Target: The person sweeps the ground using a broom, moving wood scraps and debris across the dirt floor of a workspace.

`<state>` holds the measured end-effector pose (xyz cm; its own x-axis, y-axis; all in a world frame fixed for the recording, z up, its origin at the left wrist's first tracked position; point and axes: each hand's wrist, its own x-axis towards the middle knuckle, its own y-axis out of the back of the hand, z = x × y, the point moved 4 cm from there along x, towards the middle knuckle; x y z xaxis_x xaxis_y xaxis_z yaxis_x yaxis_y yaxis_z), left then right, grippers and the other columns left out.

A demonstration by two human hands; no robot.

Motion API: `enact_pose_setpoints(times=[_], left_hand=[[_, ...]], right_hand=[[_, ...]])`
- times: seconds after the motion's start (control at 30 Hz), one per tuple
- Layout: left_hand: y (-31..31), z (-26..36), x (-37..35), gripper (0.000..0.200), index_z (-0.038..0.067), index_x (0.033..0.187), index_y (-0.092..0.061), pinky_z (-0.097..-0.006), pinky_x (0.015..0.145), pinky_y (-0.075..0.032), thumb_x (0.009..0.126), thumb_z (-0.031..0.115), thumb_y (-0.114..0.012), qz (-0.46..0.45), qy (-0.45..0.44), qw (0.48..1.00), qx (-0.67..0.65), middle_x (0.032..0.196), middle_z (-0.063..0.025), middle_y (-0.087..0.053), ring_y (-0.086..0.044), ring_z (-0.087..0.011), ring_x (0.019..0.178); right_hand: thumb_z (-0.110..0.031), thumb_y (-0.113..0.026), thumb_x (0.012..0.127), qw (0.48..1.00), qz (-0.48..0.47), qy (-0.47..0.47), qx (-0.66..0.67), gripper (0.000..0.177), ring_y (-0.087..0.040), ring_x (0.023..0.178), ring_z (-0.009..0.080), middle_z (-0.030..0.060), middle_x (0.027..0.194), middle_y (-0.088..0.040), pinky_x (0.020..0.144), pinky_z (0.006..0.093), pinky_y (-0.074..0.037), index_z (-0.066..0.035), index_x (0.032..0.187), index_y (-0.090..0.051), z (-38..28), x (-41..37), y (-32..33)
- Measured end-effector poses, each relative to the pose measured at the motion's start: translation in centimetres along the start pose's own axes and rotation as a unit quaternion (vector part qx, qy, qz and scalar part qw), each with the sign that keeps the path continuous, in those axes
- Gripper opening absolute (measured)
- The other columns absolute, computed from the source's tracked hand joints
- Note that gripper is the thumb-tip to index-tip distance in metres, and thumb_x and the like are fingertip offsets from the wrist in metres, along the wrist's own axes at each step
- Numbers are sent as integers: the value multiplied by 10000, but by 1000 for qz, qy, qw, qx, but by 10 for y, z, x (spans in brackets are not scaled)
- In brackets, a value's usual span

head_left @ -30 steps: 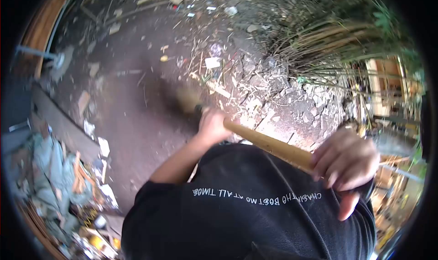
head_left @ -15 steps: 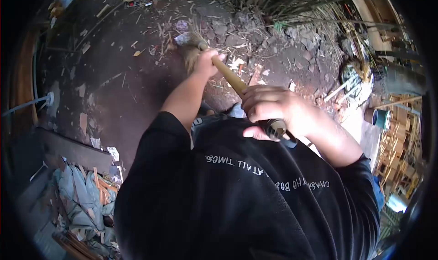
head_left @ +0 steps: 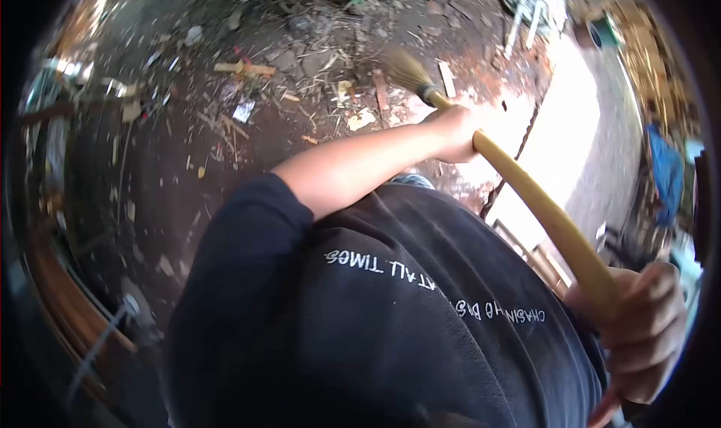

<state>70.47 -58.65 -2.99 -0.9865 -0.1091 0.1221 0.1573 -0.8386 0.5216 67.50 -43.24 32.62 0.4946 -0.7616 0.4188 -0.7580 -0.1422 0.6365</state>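
A broom [head_left: 542,208] with a yellow-brown handle and straw bristles slants across the upper right half of the view. My left hand [head_left: 453,133] is wrapped round the handle's lower part, just behind the bristle binding. The straw bristles [head_left: 408,70] lie close over the littered ground and look slightly blurred. Far to the right, beside my body, my right hand [head_left: 644,330] grips the handle near its top end. My palm and fingers hide part of the handle there.
Wood scraps [head_left: 245,69], paper bits [head_left: 244,111] and dry stalks litter the dark dirt ground. A green bucket [head_left: 603,33] stands at the upper right near stacked wood pieces [head_left: 638,37]. Blue cloth [head_left: 665,174] hangs at the right edge. A bright paved strip [head_left: 578,116] runs along the right.
Both hands have moved right with the broom, the right hand also down beside my body. More handle shows between the hands. The camera view has shifted, and the bristles sit further right.
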Motion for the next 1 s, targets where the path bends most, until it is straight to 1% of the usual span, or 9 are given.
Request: enact_pose_setpoints(times=[0.17, 0.27, 0.43, 0.57, 0.67, 0.77, 0.83, 0.93, 1.0], left_hand=[[-47, -91, -41, 138, 107, 855, -735, -442, 736, -573, 780, 219, -765, -222, -64, 973, 21, 861, -151, -728, -722, -348, 834], [-27, -165, -137, 168, 101, 882, -739, -462, 783, -566, 813, 253, -757, -269, 38, 962, 44, 902, -163, -739, -722, -366, 880], [51, -87, -191, 258, 181, 932, -788, -475, 851, -569, 785, 392, -764, -321, 75, 942, 69, 929, -125, -763, -730, -349, 939], [62, 14, -185, 151, 176, 823, -750, -468, 795, -569, 728, 291, -773, -284, -89, 955, 2, 818, -124, -739, -728, -349, 823], [8, 15, -161, 85, 142, 804, -698, -451, 778, -566, 780, 209, -744, -236, -177, 953, -66, 805, -104, -718, -718, -330, 816], [-65, -62, -138, 138, 127, 943, -743, -399, 772, -582, 888, 247, -702, -336, -33, 939, -66, 862, -107, -751, -722, -258, 764], [-97, -103, -146, 243, 111, 992, -755, -389, 786, -569, 905, 336, -728, -476, -102, 870, 74, 873, -111, -750, -721, -248, 814], [-63, -14, -181, 430, 204, 1050, -789, -455, 832, -573, 951, 584, -612, -402, -156, 889, 153, 975, -109, -771, -742, -312, 955], [-44, 59, -192, 325, 207, 1007, -776, -476, 797, -579, 914, 494, -656, -401, -233, 878, 114, 972, -88, -769, -740, -319, 936]], right_hand=[[-223, -878, 817, 970, 194, -138, 47, 296, -673, 685, 259, 78, 767, -660, 581, 400, -573, -86, 788, -617, 70, 31, -117], [-229, -796, 863, 846, 416, -314, 117, 252, -666, 910, 325, 103, 848, -625, 983, 588, -520, -90, 857, -585, 81, -58, -203], [-282, -691, 922, 718, 620, -277, 150, 212, -648, 1026, 312, 66, 895, -621, 1101, 614, -432, -113, 889, -567, -30, -54, -259], [-404, -782, 902, 808, 544, -226, -14, 246, -672, 822, 124, -99, 787, -641, 931, 397, -521, -236, 840, -614, -161, 20, -216], [-370, -813, 858, 873, 404, -250, -114, 262, -674, 799, 185, -39, 787, -642, 895, 452, -545, -197, 813, -622, -155, 81, -230], [-183, -777, 836, 813, 347, -438, -164, 211, -702, 912, 360, 114, 855, -668, 943, 584, -550, -64, 821, -604, -54, 96, -268], [-161, -736, 857, 722, 510, -465, -51, 153, -679, 1074, 375, 140, 973, -702, 1072, 645, -458, -58, 874, -624, -37, 3, -314], [-158, -629, 872, 648, 672, -354, 55, 100, -606, 1176, 358, 109, 1029, -671, 1157, 650, -333, -101, 936, -578, -149, -69, -332], [-189, -612, 841, 680, 656, -326, 3, 116, -576, 1068, 291, 47, 915, -593, 1074, 573, -364, -125, 883, -526, -231, -37, -309]])
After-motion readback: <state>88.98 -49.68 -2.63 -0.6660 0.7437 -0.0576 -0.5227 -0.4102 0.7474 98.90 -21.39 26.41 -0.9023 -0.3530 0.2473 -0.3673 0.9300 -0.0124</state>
